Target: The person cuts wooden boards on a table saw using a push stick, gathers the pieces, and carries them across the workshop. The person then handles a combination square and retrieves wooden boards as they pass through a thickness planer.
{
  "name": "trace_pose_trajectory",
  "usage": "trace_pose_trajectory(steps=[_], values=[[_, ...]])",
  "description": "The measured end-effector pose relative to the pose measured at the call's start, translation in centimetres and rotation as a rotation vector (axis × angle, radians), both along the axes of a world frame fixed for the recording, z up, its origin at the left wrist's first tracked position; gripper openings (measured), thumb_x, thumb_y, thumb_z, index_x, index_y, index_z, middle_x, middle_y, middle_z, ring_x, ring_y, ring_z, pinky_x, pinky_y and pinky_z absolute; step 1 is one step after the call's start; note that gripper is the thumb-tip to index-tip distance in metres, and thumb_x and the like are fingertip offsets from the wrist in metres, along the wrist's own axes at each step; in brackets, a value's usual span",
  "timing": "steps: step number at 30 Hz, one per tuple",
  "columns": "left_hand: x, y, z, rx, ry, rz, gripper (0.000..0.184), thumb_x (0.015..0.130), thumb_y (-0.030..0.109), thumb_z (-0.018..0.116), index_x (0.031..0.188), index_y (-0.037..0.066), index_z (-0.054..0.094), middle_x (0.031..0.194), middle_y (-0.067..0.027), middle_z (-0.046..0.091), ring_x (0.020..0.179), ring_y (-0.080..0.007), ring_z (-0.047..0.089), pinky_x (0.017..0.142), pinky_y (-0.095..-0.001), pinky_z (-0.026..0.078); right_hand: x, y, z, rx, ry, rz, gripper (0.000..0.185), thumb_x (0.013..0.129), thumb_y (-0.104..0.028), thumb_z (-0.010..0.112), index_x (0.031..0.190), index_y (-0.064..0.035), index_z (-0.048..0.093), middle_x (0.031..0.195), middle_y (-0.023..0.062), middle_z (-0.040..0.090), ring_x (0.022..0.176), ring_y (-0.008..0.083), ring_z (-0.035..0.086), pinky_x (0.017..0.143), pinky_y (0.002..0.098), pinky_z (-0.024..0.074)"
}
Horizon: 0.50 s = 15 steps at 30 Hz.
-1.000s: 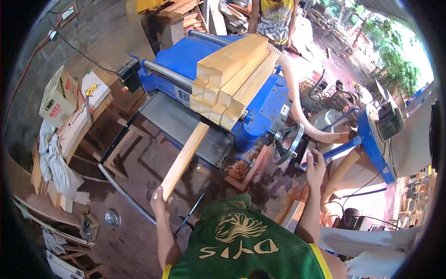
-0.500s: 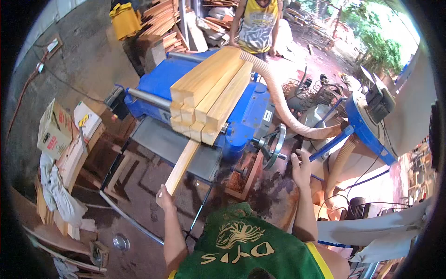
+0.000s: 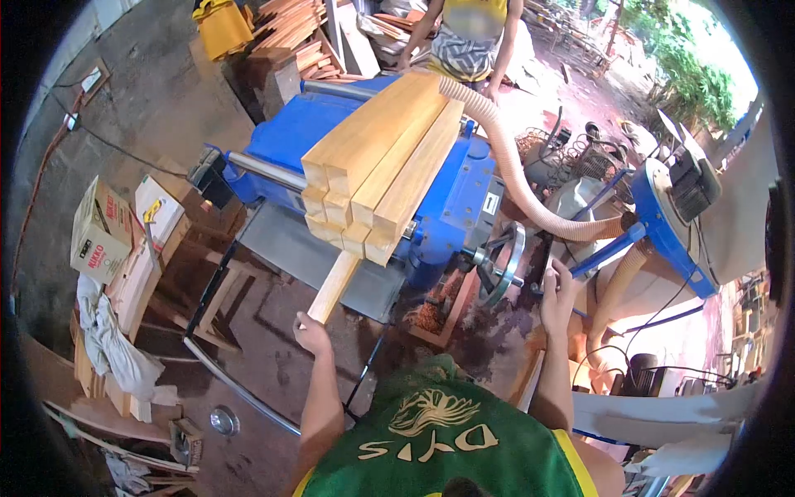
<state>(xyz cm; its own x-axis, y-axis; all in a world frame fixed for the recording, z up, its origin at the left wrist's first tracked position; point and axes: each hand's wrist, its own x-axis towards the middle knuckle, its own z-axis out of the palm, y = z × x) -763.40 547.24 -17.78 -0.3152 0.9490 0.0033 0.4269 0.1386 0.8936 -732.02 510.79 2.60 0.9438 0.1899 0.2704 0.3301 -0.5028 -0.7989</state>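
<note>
My left hand (image 3: 312,333) is closed around the near end of a narrow wooden strip (image 3: 338,288). The strip runs into the blue thickness planer (image 3: 286,137), over its grey feed table (image 3: 286,244); its far end is hidden. On top of the machine sits a stack of squared timber pieces (image 3: 385,137). My right hand (image 3: 559,294) is raised to the right of the planer's handwheel (image 3: 507,265), apart from it. Its fingers are slightly bent and spread, with nothing visible in them.
A ribbed hose (image 3: 507,161) links the planer to a blue dust collector (image 3: 654,195). Another person (image 3: 472,50) stands beyond the machine. At left are a cardboard box (image 3: 103,228) and cloth (image 3: 116,348) on boards. A box of shavings (image 3: 443,311) lies below the handwheel.
My left hand and the strip's visible end have moved slightly up toward the planer, so less strip shows. My right hand has shifted slightly right. The other person's arms have moved apart.
</note>
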Motion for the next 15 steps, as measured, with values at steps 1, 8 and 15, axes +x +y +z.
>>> trace_pose_trajectory(steps=[1,8,15], values=[[0.2,-0.2,0.9,-0.045,-0.015,-0.044,0.057,0.101,0.038,0.052,0.119,-0.016,0.06,0.115,-0.0345,0.064,0.108,-0.0451,0.062,0.096,-0.0484,0.046,0.2,0.4,0.5,0.011,-0.022,-0.002,0.041,0.103,-0.027,0.054,0.13,0.0023,0.058,0.122,0.0167,0.064,0.11,0.0256,0.061,0.096,0.0358,0.0469],[2.2,0.3,1.1,-0.058,-0.051,-0.038,0.061,0.103,0.039,0.048,0.133,-0.014,0.05,0.13,-0.0346,0.057,0.121,-0.0453,0.056,0.103,-0.0476,0.043,0.7,3.5,2.7,0.087,-0.14,0.025,0.045,0.105,-0.029,0.046,0.134,0.0042,0.055,0.131,0.0206,0.06,0.122,0.0298,0.056,0.106,0.0385,0.0402],[2.9,1.6,-0.7,-0.138,-0.252,-0.097,0.07,0.103,0.041,0.048,0.146,-0.012,0.035,0.145,-0.0343,0.043,0.134,-0.0431,0.046,0.113,-0.0444,0.035,0.2,3.2,1.6,0.16,-0.094,0.033,0.049,0.107,-0.031,0.041,0.136,0.0064,0.053,0.134,0.0237,0.058,0.128,0.0332,0.053,0.11,0.0406,0.0371]])
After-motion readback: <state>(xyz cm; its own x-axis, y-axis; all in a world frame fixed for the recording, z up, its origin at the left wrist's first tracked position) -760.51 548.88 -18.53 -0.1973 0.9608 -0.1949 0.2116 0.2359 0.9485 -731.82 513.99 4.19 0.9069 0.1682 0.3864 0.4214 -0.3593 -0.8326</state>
